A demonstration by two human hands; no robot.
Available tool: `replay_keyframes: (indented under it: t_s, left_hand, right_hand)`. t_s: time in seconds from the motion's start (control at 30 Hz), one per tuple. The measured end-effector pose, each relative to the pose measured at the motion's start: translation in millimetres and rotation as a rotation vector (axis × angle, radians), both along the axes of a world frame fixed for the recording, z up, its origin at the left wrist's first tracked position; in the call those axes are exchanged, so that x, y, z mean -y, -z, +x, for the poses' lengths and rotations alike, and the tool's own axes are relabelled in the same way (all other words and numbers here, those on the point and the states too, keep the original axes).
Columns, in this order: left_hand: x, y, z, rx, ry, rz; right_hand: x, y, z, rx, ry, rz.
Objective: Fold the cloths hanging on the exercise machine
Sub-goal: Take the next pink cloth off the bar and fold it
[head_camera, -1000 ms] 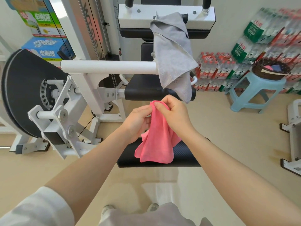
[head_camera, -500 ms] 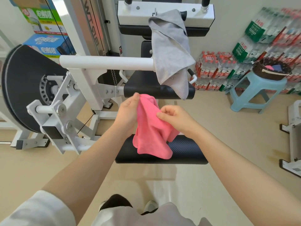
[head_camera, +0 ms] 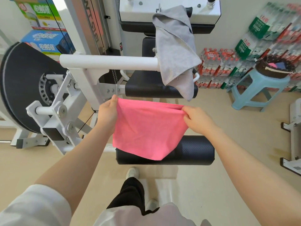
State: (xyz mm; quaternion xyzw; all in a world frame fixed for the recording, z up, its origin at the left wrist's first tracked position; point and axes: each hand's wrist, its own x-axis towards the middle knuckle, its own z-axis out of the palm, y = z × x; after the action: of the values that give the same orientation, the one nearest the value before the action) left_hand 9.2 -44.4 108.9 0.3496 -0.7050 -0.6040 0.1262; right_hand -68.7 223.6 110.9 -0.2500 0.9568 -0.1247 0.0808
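Observation:
A pink cloth [head_camera: 146,129] is stretched out flat between my hands, above the black roller pad [head_camera: 193,149] of the exercise machine. My left hand [head_camera: 108,113] pinches its upper left corner and my right hand [head_camera: 197,119] grips its upper right corner. The cloth's lower edge hangs down over the pad. A grey cloth [head_camera: 176,48] is draped over the end of the white bar [head_camera: 107,62] and the machine's upper white frame [head_camera: 140,8], hanging down past the black seat pad [head_camera: 146,88].
The machine's black disc [head_camera: 19,85] and white linkage stand at the left. A light-blue stool [head_camera: 259,90] holding a dark basket [head_camera: 275,69] stands at the right, with stacked packs of bottled water [head_camera: 219,66] behind it. Cardboard boxes [head_camera: 44,41] sit at the back left. My feet stand on beige floor below the pad.
My hands have moved apart, spreading the bunched pink cloth into a flat sheet held by its top corners. The grey cloth has not moved.

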Motion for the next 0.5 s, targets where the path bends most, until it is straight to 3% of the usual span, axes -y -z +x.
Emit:
replay_keyframes:
  t_s: [0.17,0.23,0.37,0.5]
  left_hand:
    - [20.8,-1.3,-16.9,0.029,0.071,-0.036]
    - [27.2,-2.5,-25.2,0.034,0.095,-0.073]
    - [40.8,3.8,-40.6,0.06,0.114,-0.083]
    - [42.8,13.5,-56.1,0.018,0.155,-0.002]
  right_hand:
    - [-4.4,-3.6,-5.1,0.427,-0.017,-0.233]
    - [-4.7,-4.2,-12.4,0.462,0.01,-0.263]
    - [-2.4,16.1,-40.0,0.12,0.035,-0.056]
    - [5.8,39.8,-52.9,-0.093,0.239,-0.14]
